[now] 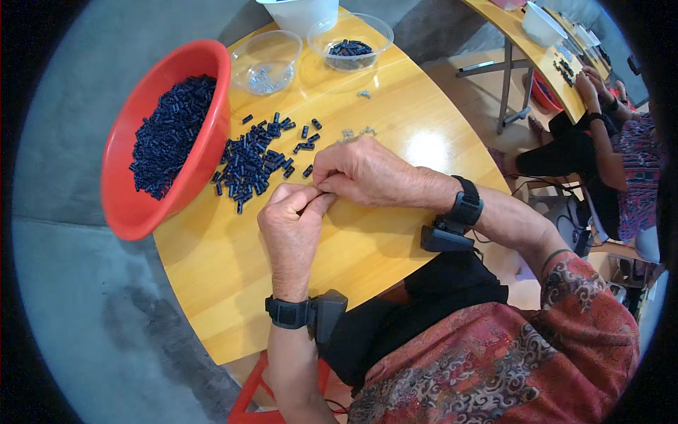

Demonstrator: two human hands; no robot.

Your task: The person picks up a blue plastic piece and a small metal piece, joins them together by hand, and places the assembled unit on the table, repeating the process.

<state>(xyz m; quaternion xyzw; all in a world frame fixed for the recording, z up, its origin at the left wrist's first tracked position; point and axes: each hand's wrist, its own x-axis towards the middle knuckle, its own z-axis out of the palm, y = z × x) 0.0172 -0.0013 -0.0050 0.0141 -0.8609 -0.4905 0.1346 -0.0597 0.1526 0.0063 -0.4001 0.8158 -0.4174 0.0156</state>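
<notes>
Above the yellow wooden table (367, 261), my left hand (287, 226) and my right hand (367, 169) meet fingertip to fingertip. Both are closed in a pinch. A tiny dark spot shows between the fingers, but what they hold is hidden. Just beyond my left hand lies a loose heap of short dark cylindrical pieces (247, 166), a few of them scattered toward my right hand. Little pale metallic-looking parts (368, 131) rest on the wood beyond my right knuckles, and another small part (364, 94) sits farther off.
A tilted red basin (209, 145) full of dark pieces (169, 141) stands at the left. Along the far side are a clear bowl (238, 65) with small silvery parts, a second clear bowl (385, 41) with dark pieces, and a white tub (300, 15). Another person (621, 169) works at a separate table (519, 32).
</notes>
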